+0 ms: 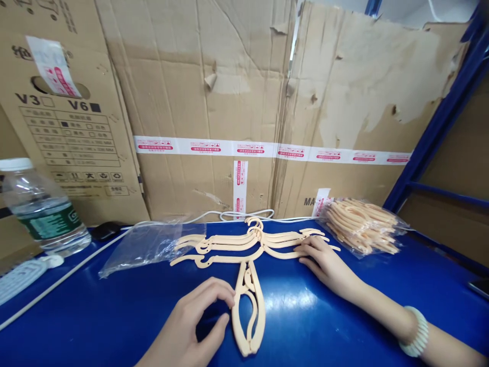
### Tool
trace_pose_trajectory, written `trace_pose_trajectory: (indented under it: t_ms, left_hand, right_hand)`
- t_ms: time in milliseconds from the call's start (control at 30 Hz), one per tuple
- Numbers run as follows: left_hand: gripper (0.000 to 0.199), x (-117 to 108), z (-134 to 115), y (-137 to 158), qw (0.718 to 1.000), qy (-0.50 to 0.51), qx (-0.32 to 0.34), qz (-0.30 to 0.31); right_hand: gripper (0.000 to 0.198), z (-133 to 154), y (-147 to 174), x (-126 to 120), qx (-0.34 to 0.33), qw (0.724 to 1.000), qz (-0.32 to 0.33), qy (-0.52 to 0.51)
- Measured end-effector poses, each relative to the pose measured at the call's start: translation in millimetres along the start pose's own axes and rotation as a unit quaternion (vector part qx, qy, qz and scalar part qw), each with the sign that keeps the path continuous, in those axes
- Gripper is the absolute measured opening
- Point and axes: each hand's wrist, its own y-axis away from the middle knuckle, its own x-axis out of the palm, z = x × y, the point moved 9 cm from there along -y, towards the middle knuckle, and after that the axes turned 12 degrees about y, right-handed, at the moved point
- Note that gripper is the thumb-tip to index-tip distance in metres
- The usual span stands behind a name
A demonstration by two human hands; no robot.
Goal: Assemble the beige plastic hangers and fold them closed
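A folded beige plastic folding hanger (260, 318) lies on the blue table in front of me, its arms tucked together. My left hand (194, 321) is beside it with thumb and fingers apart, the fingertips at its left edge. Behind it, several unfolded hangers (225, 246) lie in a stack with arms spread and hooks pointing away. The frontmost unfolded hanger (225, 260) has its right arm under my right hand (319, 260), whose fingers and thumb close around that arm near its end. Part of the arm is hidden by the fingers.
A clear bag of folded hangers (362, 224) sits at the back right. An empty plastic bag (145, 247), a water bottle (46, 214), a white cable (76, 272) and a dark mouse (106, 230) are at left. Cardboard sheets (206, 102) wall off the back; a phone-like dark object (479, 288) lies right.
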Motion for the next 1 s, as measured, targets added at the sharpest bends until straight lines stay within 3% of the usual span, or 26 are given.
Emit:
trace_pose_trajectory:
  t_ms: [233,467,867,1000]
  left_hand:
    - [0.014,-9,3,-1,0.999,-0.020,-0.001,-0.034]
    - [0.015,-18,27,5,0.989,0.030,-0.121,-0.084]
    - [0.024,-31,55,7,0.934,0.214,-0.228,-0.174]
    - [0.049,-35,66,12,0.906,0.260,-0.243,-0.230]
  right_hand:
    - [0.013,-1,0,-2,0.016,0.998,0.013,-0.055]
    - [0.016,-10,6,-1,0.086,0.991,0.022,-0.103]
    - [0.015,-5,10,-26,0.108,0.983,-0.094,-0.115]
    - [0.013,-5,14,-32,0.117,0.976,-0.126,-0.132]
